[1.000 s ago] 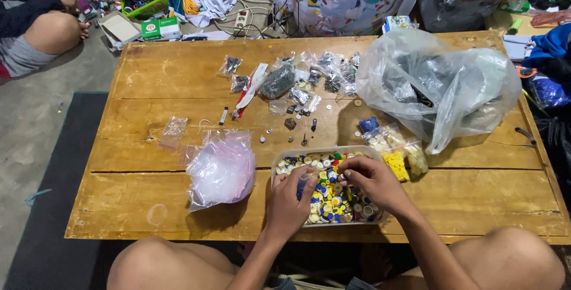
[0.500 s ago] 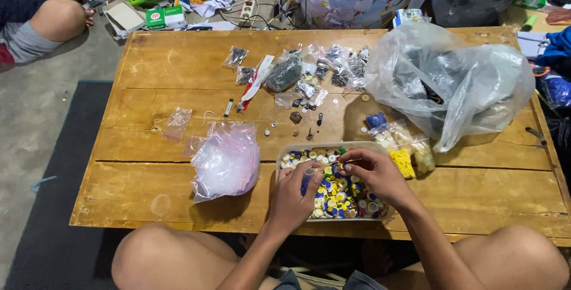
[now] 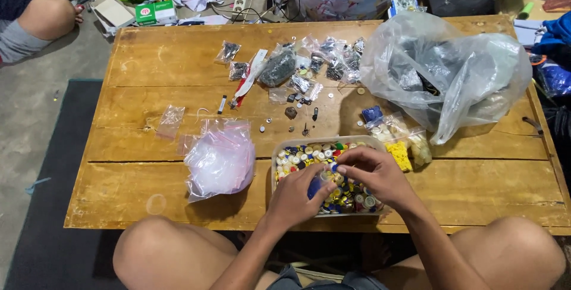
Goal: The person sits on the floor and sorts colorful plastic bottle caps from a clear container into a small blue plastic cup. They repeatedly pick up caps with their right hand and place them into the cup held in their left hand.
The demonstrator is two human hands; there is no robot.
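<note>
A clear plastic tray full of small, many-coloured buttons stands at the near edge of the wooden table. Both my hands hover over it, fingertips meeting. My left hand pinches a small clear bag with something blue inside. My right hand has its thumb and fingers closed at the bag's mouth, seemingly on a small button; the piece is too small to make out. My bare knees show below the table edge.
A bundle of clear zip bags lies left of the tray. Small bags of yellow and cream pieces lie to its right. A large grey plastic sack fills the back right, with little filled bags mid-table. A person's knee is at far left.
My hands rose from picking in the tray and came together above it; the left now holds the small bag. The view shifted slightly.
</note>
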